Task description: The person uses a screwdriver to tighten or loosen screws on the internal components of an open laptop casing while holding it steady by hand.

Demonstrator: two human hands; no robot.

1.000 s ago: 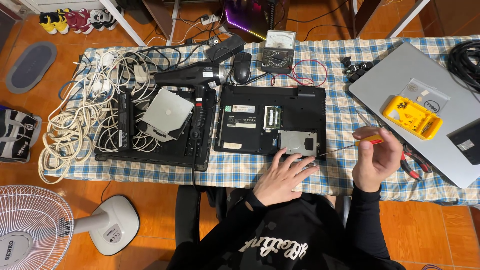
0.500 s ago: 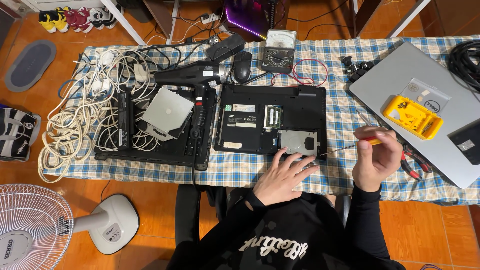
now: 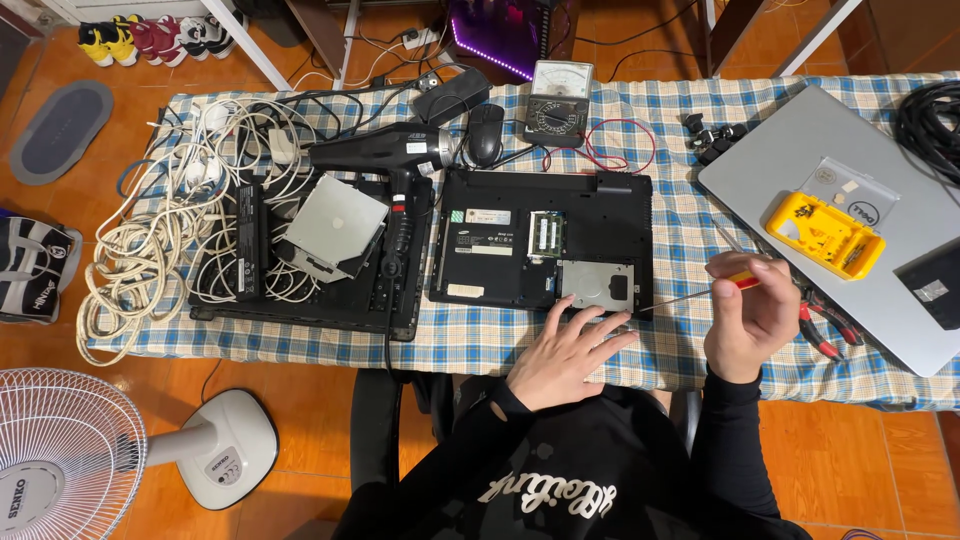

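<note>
A black laptop (image 3: 545, 235) lies upside down on the checked tablecloth, its bottom panels exposed. A silver hard drive (image 3: 597, 284) sits in the bay at its near right corner. My left hand (image 3: 567, 350) rests flat, fingers spread, on the laptop's near edge just below the drive. My right hand (image 3: 752, 312) grips a screwdriver (image 3: 700, 292) with a red and yellow handle. Its thin shaft points left, and the tip touches the laptop's right edge by the drive.
A second black laptop (image 3: 320, 260) at the left carries a silver drive (image 3: 333, 226), a hair dryer (image 3: 390, 150) and white cables (image 3: 160, 230). A meter (image 3: 558, 98), mouse (image 3: 485, 133), grey laptop (image 3: 850, 230) with a yellow bit case (image 3: 825, 235), and red pliers (image 3: 820, 330) surround it. A fan (image 3: 60, 460) stands on the floor.
My right hand with the screwdriver has dropped slightly. My left hand stays on the laptop's near edge.
</note>
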